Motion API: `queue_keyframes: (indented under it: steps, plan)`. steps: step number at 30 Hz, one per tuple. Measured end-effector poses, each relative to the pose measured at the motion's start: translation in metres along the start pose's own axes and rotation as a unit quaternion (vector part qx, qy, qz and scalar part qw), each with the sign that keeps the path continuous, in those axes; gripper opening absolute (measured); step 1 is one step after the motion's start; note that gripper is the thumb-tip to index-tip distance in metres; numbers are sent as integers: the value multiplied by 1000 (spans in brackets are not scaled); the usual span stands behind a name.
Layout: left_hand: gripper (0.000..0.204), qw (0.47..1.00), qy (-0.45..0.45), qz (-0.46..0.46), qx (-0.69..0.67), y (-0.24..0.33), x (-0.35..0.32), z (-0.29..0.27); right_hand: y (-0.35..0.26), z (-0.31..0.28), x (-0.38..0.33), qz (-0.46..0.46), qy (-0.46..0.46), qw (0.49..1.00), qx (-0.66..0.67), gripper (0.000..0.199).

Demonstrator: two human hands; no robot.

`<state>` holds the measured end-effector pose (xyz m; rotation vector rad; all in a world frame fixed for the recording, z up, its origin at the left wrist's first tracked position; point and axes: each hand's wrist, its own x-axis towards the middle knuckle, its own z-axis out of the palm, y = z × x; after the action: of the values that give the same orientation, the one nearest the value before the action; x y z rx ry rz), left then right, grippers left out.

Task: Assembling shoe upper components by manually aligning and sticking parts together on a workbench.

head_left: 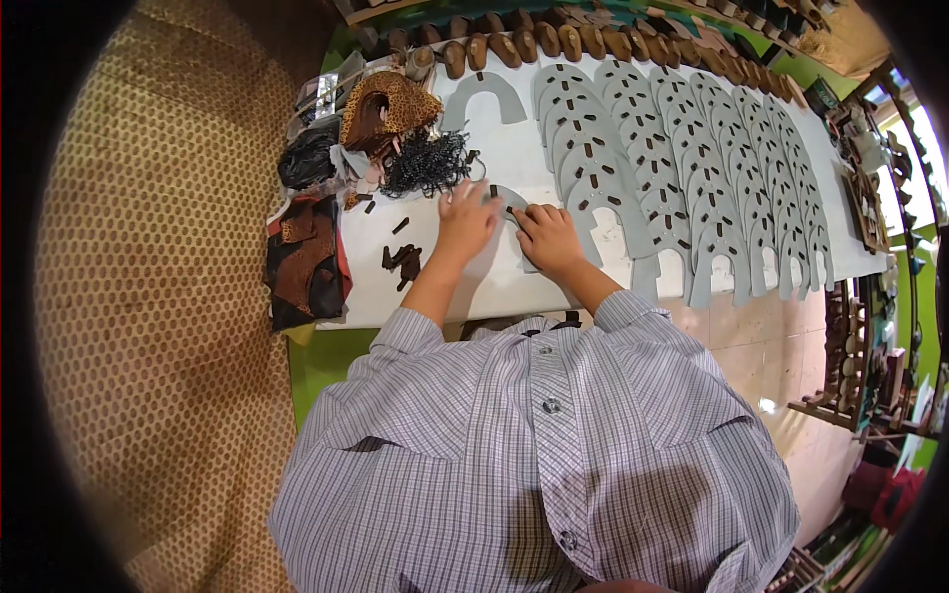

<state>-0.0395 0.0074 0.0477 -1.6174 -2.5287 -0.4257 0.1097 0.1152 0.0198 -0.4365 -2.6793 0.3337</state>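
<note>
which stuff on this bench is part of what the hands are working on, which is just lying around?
In use:
- left hand and right hand, pressed on a grey horseshoe-shaped piece
- small dark strips
- rows of finished grey pieces

Lying about:
- leopard-print material
- black chain pile
- dark leather scraps
- brown soles

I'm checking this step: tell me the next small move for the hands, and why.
Probably press the small brown strip down with the right hand while the left hand steadies the grey cut-out: both hands lie on that piece, and the finished grey pieces beside it already carry such strips.
</note>
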Motion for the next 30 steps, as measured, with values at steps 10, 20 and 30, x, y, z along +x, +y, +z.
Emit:
queue_keyframes:
  steps: [10,20,30]
  plan:
    - [31,991,-125,7,41,-3,6,-2,1,2,0,7,7,1000,8,38]
    - [39,981,-183,55,34,-2,9,1,1,-3,0,17,-5,1000,23,36]
    - [48,991,-113,-66,-41,-19,6,-2,2,1,1,20,11,999,35,37]
